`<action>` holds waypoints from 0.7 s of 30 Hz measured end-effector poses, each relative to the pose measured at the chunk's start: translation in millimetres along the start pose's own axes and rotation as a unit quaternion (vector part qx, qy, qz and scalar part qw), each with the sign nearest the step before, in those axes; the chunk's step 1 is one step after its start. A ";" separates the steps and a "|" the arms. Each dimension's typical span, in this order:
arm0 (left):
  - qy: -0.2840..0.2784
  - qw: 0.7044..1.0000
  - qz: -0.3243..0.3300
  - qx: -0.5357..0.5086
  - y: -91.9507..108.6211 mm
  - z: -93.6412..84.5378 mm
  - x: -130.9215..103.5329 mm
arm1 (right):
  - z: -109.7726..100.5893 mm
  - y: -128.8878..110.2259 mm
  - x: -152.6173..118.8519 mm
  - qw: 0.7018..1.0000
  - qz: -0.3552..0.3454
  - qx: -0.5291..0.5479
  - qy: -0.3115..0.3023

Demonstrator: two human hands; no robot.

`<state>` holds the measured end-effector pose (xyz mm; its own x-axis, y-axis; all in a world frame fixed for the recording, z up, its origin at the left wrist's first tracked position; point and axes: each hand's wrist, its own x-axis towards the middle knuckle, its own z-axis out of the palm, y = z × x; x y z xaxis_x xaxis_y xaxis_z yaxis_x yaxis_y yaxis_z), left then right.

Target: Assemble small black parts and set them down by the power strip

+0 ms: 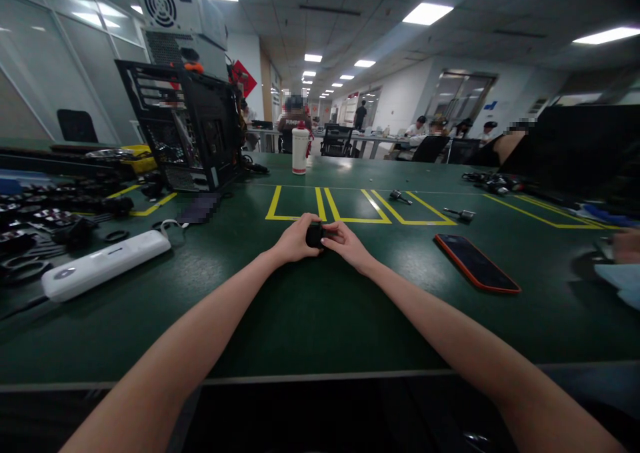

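Head view. A small black object [315, 234] sits between the two hands at the middle of the green table [320, 319], just short of the yellow taped outlines [330, 214]. It appears dark, compact and roughly block-shaped; its surface detail is too small to make out, and most of it is covered by fingers. The left hand [294, 241] closes around the object's left side, fingers curled over it. The right hand [345, 242] meets it from the right, fingertips pressed against its upper edge. Both hands are thus clamped on the same object, knuckles nearly touching, with both bare forearms reaching out from the near table edge. Whether the object rests on the table or is held just above it cannot be told.

Left of the hands lies a white elongated device [103, 264]; beyond it stands an open black computer case [193, 129] among dark parts. To the right lies a phone with a red-orange edge [477, 263], face up. A white bottle [300, 150] stands at the far side. Two small metal tools [430, 206] lie by the taped outlines. Other people sit at distant desks.
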<state>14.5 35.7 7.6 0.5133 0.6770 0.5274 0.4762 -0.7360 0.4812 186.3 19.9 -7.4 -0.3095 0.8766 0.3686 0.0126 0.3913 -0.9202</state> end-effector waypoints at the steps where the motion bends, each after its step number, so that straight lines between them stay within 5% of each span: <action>1: 0.000 1.000 0.000 0.000 -0.1 0.1 0.1 | 0.1 0.8 0.8 1.000 0.000 -0.003 0.009; 7: 0.007 1.000 0.004 -0.001 -1.5 1.8 1.9 | 1.4 6.1 8.9 0.998 0.024 -0.021 0.052; 15: 0.003 1.000 0.000 0.001 -0.4 0.6 0.6 | -0.8 -1.1 0.4 1.000 0.006 0.008 -0.013; 21: 0.006 1.000 -0.003 -0.002 -0.1 1.1 1.5 | 1.5 3.3 5.3 0.999 0.007 -0.009 0.043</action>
<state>16.0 36.8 7.6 0.5025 0.6810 0.5327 0.4767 -0.7322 0.4864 183.3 25.4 -8.6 -0.2256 0.9024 0.3672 0.0336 0.3839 -0.9228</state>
